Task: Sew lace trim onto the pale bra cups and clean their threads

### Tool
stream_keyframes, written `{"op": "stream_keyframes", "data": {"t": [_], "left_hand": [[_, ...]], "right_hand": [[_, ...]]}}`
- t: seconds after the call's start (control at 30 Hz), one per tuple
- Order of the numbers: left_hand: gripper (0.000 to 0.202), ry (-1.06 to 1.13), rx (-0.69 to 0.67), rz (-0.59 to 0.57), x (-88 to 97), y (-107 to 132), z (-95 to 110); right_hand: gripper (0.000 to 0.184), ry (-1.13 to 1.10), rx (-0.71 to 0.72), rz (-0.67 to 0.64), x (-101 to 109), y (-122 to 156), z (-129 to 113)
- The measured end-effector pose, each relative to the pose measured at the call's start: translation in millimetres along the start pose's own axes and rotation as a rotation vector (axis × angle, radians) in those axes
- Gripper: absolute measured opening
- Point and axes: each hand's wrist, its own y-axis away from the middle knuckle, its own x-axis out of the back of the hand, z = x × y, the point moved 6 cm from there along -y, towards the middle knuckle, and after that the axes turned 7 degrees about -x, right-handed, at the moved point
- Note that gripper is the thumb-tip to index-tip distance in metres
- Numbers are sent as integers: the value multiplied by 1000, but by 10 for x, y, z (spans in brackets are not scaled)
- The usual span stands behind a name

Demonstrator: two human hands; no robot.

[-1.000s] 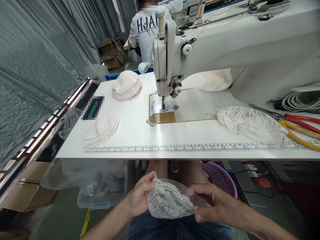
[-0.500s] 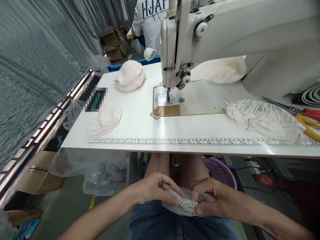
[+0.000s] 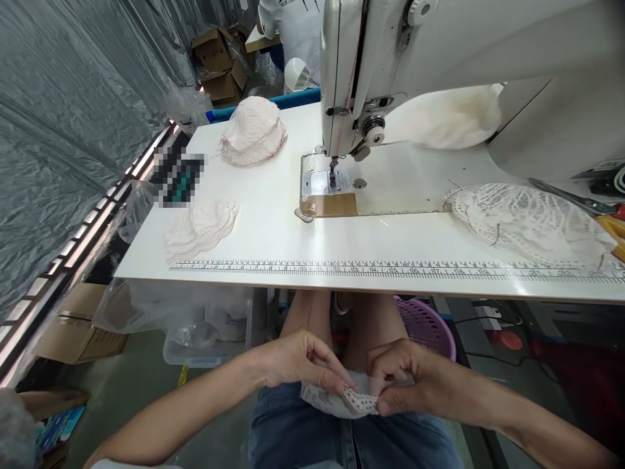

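Note:
Over my lap, below the table edge, a small piece of white lace fabric (image 3: pixel 336 402) is stretched between my two hands. My left hand (image 3: pixel 312 366) pinches its upper edge between thumb and fingers. At the right end, my right hand (image 3: pixel 400 378) grips the lace edge the same way. Sheer cloth hangs under the fingers, and part of it is hidden by them. Ahead on the table stands a white sewing machine (image 3: pixel 342 78), its needle and presser foot (image 3: pixel 333 172) above the metal plate.
White lace pieces (image 3: pixel 527 221) lie at the right by scissors (image 3: pixel 571 195). A folded lace piece (image 3: pixel 202 228) and a pale fabric cup (image 3: pixel 254 133) lie left. A printed ruler (image 3: pixel 312 267) runs along the table's front. Below are a purple basket (image 3: pixel 424 326) and a plastic bin (image 3: pixel 205 352). Behind sits a person (image 3: pixel 297 32).
The lace fabric has turned between my hands, and more of its left part now shows below my left hand. My view has tipped slightly downward.

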Motion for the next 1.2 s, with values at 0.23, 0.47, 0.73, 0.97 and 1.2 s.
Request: {"op": "stream_keyframes", "data": {"t": [0.23,0.47,0.73,0.97,1.2], "left_hand": [[29,31,5,27,17,-2,-54],[35,72,-17,56,36,-9,-51],[52,-285,-2,173,-58,-116,-129],[34,-447,-127,96,-174,-156,-160],[37,-424,-122,10,-194,-109,-9]], "right_hand": [[23,16,-72,-9,-57,50,63],[27,-70,-53,14,-119,-30,52],[29,-82,-73,57,-109,-76,143],[31,-61,-77,108,-118,-47,142],[39,-138,-81,26,-80,-2,166]]}}
